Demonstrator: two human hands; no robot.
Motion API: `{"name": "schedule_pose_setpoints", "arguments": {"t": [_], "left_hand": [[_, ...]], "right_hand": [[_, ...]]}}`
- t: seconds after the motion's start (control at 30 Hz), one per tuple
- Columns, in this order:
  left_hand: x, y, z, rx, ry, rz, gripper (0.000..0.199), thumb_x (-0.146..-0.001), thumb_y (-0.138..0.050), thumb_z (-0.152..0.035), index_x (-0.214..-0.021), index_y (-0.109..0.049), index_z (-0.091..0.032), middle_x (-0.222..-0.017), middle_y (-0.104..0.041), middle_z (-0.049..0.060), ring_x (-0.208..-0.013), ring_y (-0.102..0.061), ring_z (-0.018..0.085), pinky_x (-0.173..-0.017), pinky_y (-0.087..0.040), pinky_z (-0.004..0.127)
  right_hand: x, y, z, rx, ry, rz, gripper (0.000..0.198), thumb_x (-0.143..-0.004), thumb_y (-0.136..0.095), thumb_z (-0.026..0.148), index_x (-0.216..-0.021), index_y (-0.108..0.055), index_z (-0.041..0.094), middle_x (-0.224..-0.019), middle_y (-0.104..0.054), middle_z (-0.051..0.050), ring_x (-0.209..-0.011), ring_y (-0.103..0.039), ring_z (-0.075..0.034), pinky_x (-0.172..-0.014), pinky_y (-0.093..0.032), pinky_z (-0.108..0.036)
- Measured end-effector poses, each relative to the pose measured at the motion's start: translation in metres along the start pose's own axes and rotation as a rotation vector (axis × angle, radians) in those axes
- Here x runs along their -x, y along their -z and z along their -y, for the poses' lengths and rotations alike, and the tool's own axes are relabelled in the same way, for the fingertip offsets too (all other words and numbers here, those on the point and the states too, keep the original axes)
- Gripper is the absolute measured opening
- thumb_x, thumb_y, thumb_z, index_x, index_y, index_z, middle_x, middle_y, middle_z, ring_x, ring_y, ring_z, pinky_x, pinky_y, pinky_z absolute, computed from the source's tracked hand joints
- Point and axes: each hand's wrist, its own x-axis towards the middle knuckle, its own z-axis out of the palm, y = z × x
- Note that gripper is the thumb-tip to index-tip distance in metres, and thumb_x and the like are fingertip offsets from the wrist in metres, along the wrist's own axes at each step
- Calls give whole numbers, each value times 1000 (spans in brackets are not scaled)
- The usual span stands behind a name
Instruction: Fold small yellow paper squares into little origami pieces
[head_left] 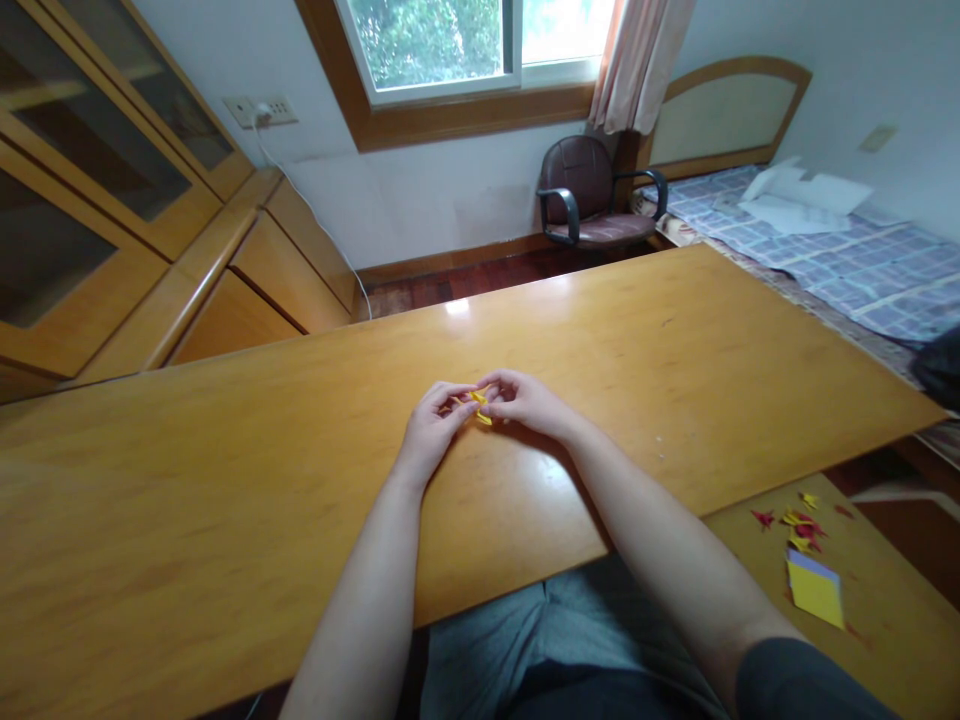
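A small piece of folded yellow paper (484,418) is pinched between my two hands, just above the wooden table (300,450). My left hand (435,425) grips it from the left with thumb and fingers closed. From the right, my right hand (529,402) pinches the same paper near its top. The fingers hide part of the paper, so its full shape cannot be made out.
On a lower surface (892,600) at the right lie several small red and yellow folded paper figures (802,530) and a stack of yellow paper squares (817,590). Beyond the table stand an armchair (589,190), a bed (825,260) and a glass-doored cabinet (172,240).
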Motion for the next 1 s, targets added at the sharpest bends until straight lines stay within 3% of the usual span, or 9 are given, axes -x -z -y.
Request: {"name": "schedule_pose_setpoints", "arguments": {"t": [0.17,0.37,0.63,1.0], "left_hand": [[1,-1,1,-48,-31,29,18,-82,-73,-36,-94,-73,-22,-87,-64,2,-78,-60,15,-72,-47,26],[2,-2,3,-52,26,-14,21,-82,-73,-38,-91,-71,-20,-87,-68,4,-80,-63,17,-75,-49,28],[2,-7,1,174,182,-90,31,-77,-76,-42,-92,-65,-18,-78,-69,1,-69,-65,15,-66,-52,26],[0,-8,-1,200,208,-126,30,-75,-75,-41,-93,-65,-18,-80,-67,0,-66,-66,13,-61,-53,24]], "right_hand": [[0,2,-2,-4,-3,43,39,-72,-76,24,-107,-61,16,-73,-62,4,-65,-57,-10,-65,-44,-25],[1,0,-1,-22,12,10,46,-73,-76,23,-114,-57,18,-75,-62,4,-64,-56,-10,-62,-45,-24],[1,-3,-1,11,-13,-17,48,-73,-78,28,-116,-57,19,-82,-64,2,-68,-60,-11,-59,-47,-22],[0,-6,0,132,47,-141,21,-78,-70,30,-94,-67,16,-76,-68,1,-66,-61,-12,-63,-47,-25]]}}
